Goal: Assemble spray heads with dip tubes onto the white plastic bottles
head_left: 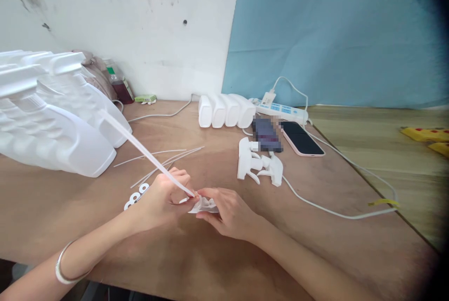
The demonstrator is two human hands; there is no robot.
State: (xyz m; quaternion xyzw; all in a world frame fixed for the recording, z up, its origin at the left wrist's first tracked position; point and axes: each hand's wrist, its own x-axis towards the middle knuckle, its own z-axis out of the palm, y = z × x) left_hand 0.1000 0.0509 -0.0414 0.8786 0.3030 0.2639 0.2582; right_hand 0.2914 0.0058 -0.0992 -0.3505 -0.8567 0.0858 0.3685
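My left hand (166, 203) pinches a thin white tube (149, 155) near its lower end; the tube slants up to the left. That end meets a white spray trigger head (207, 205), partly covered by fingers, which my right hand (229, 210) grips between thumb and fingers. Whether the tube is inside the head or only touching it, I cannot tell. To the left of my left hand lie several white ring washers (147, 186) and several loose thin tubes (171, 151). Two more spray trigger heads, one (244, 161) beside the other (277, 169), rest on the table beyond my right hand.
Large white bottles (84, 151) lie stacked at the left. Several white bottles (231, 111) lie at the back, near a power strip (297, 114). Two phones, one blurred (268, 135), one pink-edged (303, 139), lie at right. A white cable (326, 212) crosses the brown table (210, 259).
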